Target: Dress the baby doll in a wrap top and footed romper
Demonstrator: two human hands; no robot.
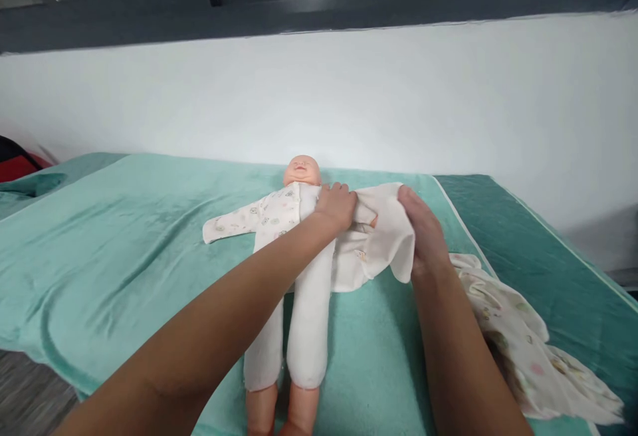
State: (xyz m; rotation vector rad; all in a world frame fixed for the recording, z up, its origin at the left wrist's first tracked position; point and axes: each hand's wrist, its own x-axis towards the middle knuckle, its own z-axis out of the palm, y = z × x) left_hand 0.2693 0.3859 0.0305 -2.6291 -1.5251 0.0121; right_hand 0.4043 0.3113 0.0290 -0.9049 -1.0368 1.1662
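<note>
A baby doll [310, 316] lies on its back, head away from me, with a white cloth body and bare plastic feet. A white printed baby shirt [279, 211] covers its chest on the left side, that sleeve stretched out flat. On the right side the shirt is spread open, and the tip of the doll's hand shows through its folds. My left hand [337, 207] is closed over the doll's arm near the shoulder; its fingertips are partly hidden. My right hand [425, 228] grips the shirt's raised right part between thumb and fingers.
A teal blanket [149, 236] covers the surface beneath the doll. More printed baby clothing [523, 343] lies crumpled at the right, beside my right forearm. A white wall [319, 97] stands behind, and a red and black item [17, 160] sits at the left edge.
</note>
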